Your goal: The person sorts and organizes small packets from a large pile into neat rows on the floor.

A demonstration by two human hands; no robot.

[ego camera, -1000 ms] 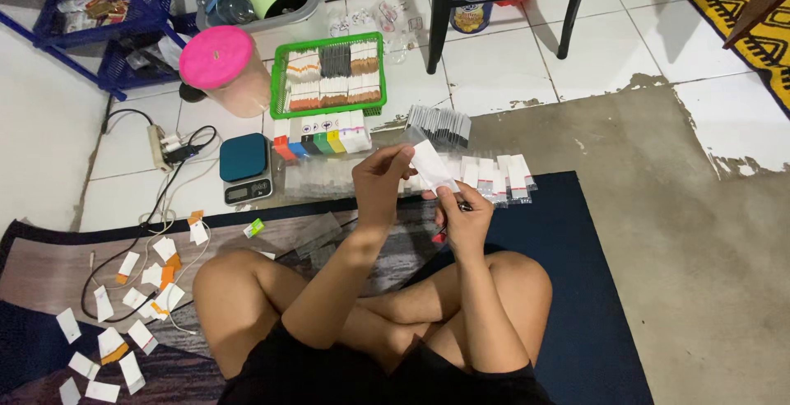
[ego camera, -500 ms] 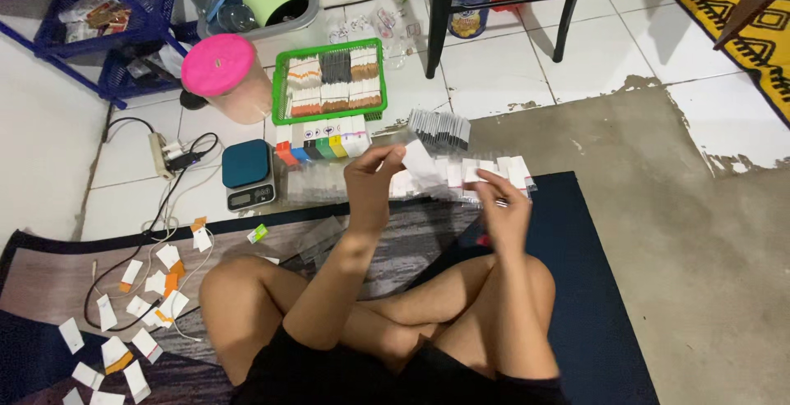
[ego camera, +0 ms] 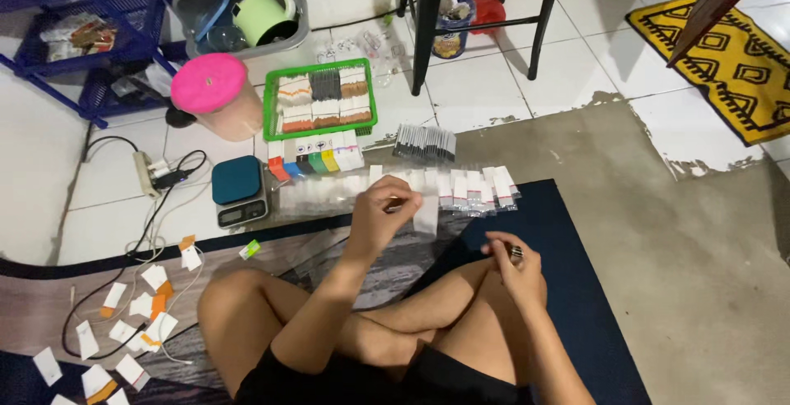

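I sit cross-legged on a dark mat [ego camera: 576,290]. My left hand [ego camera: 380,211] is raised in front of me, pinching a small clear plastic packet [ego camera: 425,214] that hangs from its fingers. My right hand [ego camera: 512,261] rests lower, over my right knee, with fingers closed on a small dark object that I cannot make out. Just beyond the hands lies a row of small white packets [ego camera: 461,187] on the floor. A bundle of dark-tipped packets [ego camera: 424,141] lies behind that row.
A green tray [ego camera: 271,117] of sorted packets, a pink-lidded tub [ego camera: 216,92], a small digital scale [ego camera: 239,191] and a power strip [ego camera: 152,173] with cables sit to the left. Loose white and orange papers [ego camera: 123,323] litter the near left. Black chair legs [ego camera: 428,26] stand behind.
My right hand has dropped away from the left and come down over my knee. My left hand stays up with the clear packet.
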